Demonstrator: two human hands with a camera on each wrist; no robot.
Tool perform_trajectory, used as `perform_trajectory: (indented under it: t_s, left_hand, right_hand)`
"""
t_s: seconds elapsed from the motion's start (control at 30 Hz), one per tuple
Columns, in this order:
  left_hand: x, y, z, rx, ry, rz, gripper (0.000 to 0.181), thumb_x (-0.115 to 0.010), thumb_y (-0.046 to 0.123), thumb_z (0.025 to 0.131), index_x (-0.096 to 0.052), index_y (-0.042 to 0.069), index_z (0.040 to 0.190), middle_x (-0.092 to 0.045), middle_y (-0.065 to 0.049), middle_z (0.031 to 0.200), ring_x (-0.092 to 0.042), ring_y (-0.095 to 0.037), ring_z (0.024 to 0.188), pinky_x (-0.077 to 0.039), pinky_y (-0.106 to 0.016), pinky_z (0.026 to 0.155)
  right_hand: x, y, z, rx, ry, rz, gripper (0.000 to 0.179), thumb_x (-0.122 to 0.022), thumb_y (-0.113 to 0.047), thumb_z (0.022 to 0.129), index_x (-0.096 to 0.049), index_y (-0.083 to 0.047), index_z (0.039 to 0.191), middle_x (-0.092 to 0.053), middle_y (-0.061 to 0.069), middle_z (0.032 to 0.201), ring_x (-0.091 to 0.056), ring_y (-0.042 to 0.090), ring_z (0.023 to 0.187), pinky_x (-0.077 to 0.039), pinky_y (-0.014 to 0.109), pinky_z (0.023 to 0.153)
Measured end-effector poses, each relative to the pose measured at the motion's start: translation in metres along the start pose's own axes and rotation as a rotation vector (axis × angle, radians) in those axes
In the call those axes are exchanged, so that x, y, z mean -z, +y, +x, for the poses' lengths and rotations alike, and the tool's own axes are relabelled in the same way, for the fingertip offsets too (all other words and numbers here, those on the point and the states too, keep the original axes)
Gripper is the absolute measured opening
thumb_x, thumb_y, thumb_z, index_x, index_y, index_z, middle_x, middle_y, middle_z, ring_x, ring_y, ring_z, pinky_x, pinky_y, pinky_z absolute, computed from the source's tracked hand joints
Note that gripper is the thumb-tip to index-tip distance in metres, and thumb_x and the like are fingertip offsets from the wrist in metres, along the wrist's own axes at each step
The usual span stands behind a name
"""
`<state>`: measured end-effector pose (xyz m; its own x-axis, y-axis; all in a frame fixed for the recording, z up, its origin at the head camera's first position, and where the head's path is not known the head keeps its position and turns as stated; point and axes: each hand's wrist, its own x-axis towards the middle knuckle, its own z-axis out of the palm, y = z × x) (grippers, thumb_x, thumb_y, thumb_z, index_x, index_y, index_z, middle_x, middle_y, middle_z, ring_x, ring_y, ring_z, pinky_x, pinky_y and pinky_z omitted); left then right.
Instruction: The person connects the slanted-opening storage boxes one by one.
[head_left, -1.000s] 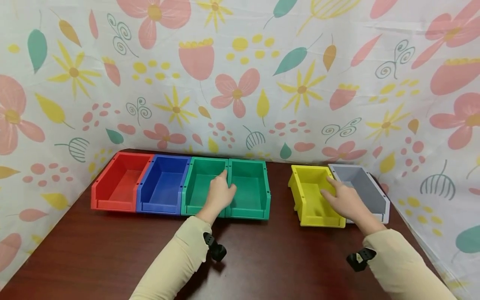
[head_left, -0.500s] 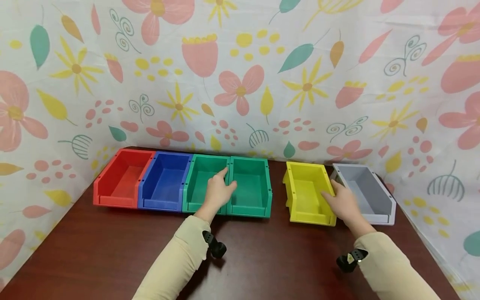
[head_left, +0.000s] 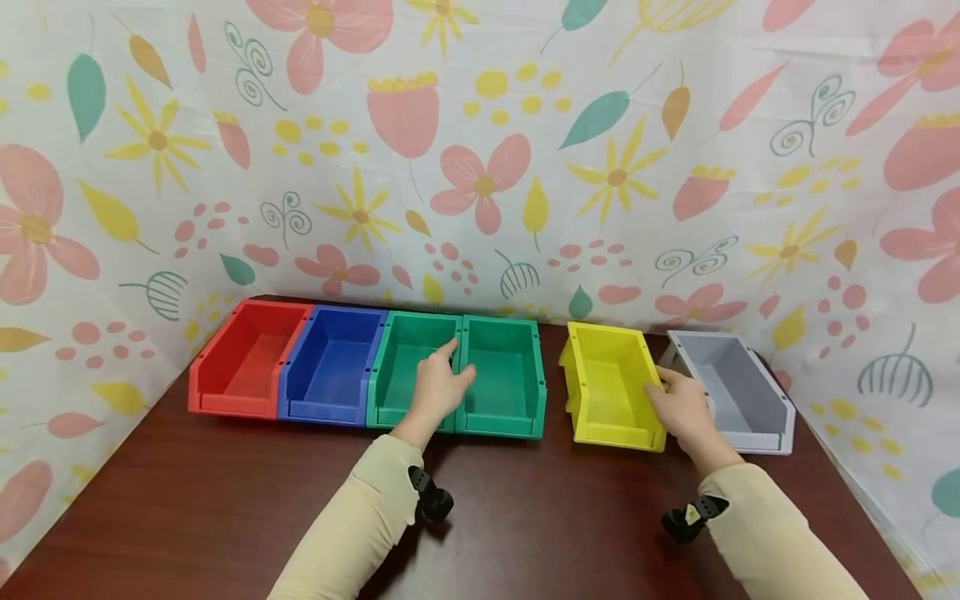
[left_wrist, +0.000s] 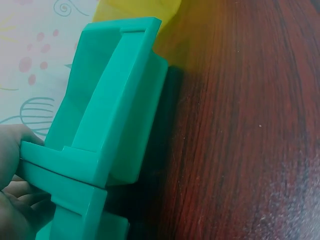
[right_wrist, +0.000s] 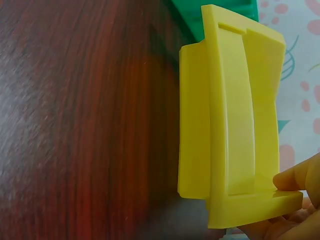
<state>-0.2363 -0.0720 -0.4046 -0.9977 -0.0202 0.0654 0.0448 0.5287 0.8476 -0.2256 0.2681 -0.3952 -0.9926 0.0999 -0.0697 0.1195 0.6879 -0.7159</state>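
Observation:
My right hand (head_left: pixel 684 408) grips the right side wall of a yellow plastic bin (head_left: pixel 618 437), thumb inside it and fingers on the outer side, as the right wrist view shows. That bin stands apart from both neighbours. Two green bins stand side by side, a left one (head_left: pixel 408 331) and a right one (head_left: pixel 501 423). Where they meet, my left hand (head_left: pixel 437 387) pinches their adjoining walls, the thumb on the right bin's side and fingers (left_wrist: pixel 31 202) on the left bin's side.
A blue bin (head_left: pixel 324 411) and a red bin (head_left: pixel 232 405) continue the row on the left. On the right stands a grey bin (head_left: pixel 750 442). All are on a dark wood table (head_left: pixel 540 517), with a floral cloth (head_left: pixel 480 183) behind.
My right hand has moved the yellow bin left, away from the grey bin and towards the green ones. My left hand has stayed on the green bins.

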Motion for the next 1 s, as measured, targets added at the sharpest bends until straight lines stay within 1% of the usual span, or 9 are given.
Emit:
perform_trajectory:
  t_s: [0.1,0.2,0.37,0.43,0.57,0.7,0.8,1.0]
  left_hand:
    - [-0.001,0.0,-0.001,0.001,0.0,0.001,0.058,-0.058,0.021,0.092,-0.039,0.008,0.145,-0.044,-0.002,0.048,-0.028,-0.012,0.034,-0.031,-0.023,0.038]
    - [-0.001,-0.001,-0.001,-0.002,0.006,0.002,0.058,-0.059,0.02,0.092,-0.039,0.008,0.144,-0.046,-0.003,0.05,-0.027,-0.011,0.034,-0.031,-0.023,0.039]
    - [-0.001,0.0,0.0,0.005,0.006,0.009,0.058,-0.058,0.02,0.092,-0.039,0.008,0.144,-0.051,-0.006,0.057,-0.028,-0.011,0.034,-0.031,-0.023,0.039]
    - [-0.001,-0.001,0.0,0.007,0.005,0.014,0.058,-0.058,0.021,0.092,-0.039,0.008,0.145,-0.052,-0.008,0.058,-0.028,-0.011,0.034,-0.032,-0.023,0.039]
    - [-0.001,-0.001,0.001,0.005,0.005,0.017,0.058,-0.058,0.022,0.092,-0.039,0.009,0.145,-0.054,-0.01,0.066,-0.028,-0.011,0.034,-0.032,-0.024,0.039]
    - [-0.001,0.0,0.001,0.005,0.007,0.011,0.058,-0.059,0.021,0.091,-0.039,0.008,0.145,-0.055,-0.011,0.075,-0.029,-0.011,0.034,-0.033,-0.024,0.039]
    - [-0.001,0.0,0.001,0.001,0.01,0.006,0.058,-0.059,0.02,0.091,-0.039,0.008,0.144,-0.055,-0.011,0.073,-0.028,-0.011,0.034,-0.032,-0.024,0.039]
    - [-0.001,-0.001,0.002,-0.009,0.01,0.004,0.058,-0.058,0.02,0.091,-0.039,0.008,0.145,-0.053,-0.009,0.06,-0.028,-0.011,0.033,-0.032,-0.024,0.038]
  right_hand:
    - [-0.002,-0.002,0.0,-0.015,-0.006,0.015,0.055,-0.039,-0.02,0.099,-0.026,0.009,0.145,-0.049,0.037,0.129,-0.063,0.041,0.099,-0.057,0.037,0.071]
    - [-0.003,-0.005,0.001,-0.007,-0.001,0.034,0.055,-0.04,-0.019,0.099,-0.027,0.009,0.144,-0.048,0.037,0.13,-0.062,0.041,0.102,-0.057,0.039,0.074]
    - [-0.003,-0.014,0.002,0.009,0.002,0.077,0.054,-0.041,-0.017,0.099,-0.029,0.009,0.144,-0.05,0.036,0.129,-0.062,0.041,0.101,-0.057,0.037,0.073]
    - [-0.003,-0.017,0.001,0.007,-0.002,0.094,0.054,-0.041,-0.017,0.098,-0.028,0.009,0.144,-0.05,0.037,0.128,-0.063,0.041,0.101,-0.058,0.036,0.072]
    - [-0.002,-0.023,0.0,-0.002,-0.005,0.101,0.054,-0.041,-0.018,0.098,-0.029,0.009,0.144,-0.05,0.036,0.129,-0.064,0.038,0.1,-0.057,0.033,0.071]
    - [-0.002,-0.027,0.001,-0.01,-0.009,0.107,0.054,-0.041,-0.019,0.099,-0.029,0.008,0.144,-0.05,0.034,0.131,-0.062,0.038,0.105,-0.056,0.031,0.074]
    - [-0.003,-0.029,0.002,-0.012,-0.018,0.123,0.054,-0.04,-0.02,0.1,-0.028,0.007,0.145,-0.049,0.033,0.133,-0.06,0.039,0.108,-0.056,0.032,0.077]
    - [-0.001,-0.033,0.002,0.003,-0.035,0.13,0.054,-0.039,-0.021,0.1,-0.027,0.006,0.146,-0.049,0.032,0.133,-0.061,0.038,0.107,-0.057,0.032,0.077]
